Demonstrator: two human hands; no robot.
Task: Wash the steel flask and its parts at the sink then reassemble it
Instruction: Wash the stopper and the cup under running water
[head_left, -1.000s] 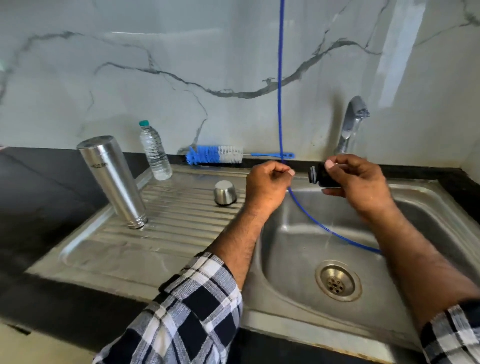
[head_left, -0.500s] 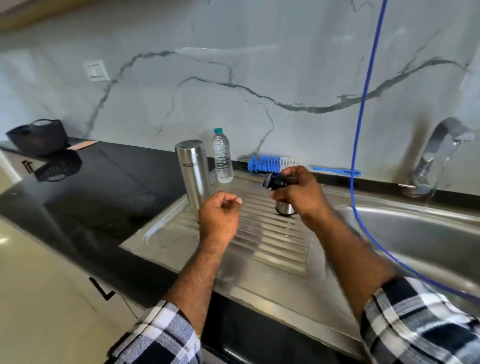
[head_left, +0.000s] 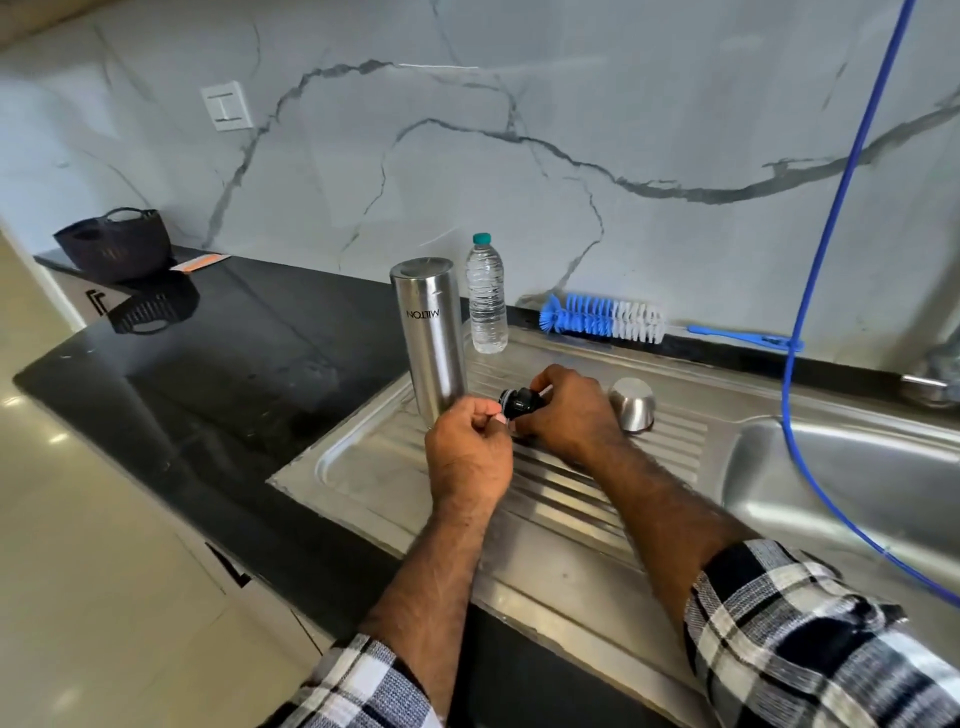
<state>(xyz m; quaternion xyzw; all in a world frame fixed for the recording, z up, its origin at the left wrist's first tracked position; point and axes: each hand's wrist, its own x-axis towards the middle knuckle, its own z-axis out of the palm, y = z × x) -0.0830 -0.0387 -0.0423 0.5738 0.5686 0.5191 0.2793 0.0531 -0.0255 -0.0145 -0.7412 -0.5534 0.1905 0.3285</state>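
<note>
Stopper (head_left: 519, 402) has come from over the basin to the drainboard's back-left, beside the flask (head_left: 430, 332), upside down. Right hand (head_left: 563, 415) grips it; left hand (head_left: 470, 449) has closed in, pinching smth at its end, prob a seal. Looks like reassembly starting; cap (head_left: 631, 405) waits nearby.

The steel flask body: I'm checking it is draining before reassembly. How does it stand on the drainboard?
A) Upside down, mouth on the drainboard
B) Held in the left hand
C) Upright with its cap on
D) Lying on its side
A: the steel flask body stands free on the drainboard, its printed logo reading inverted.
</note>
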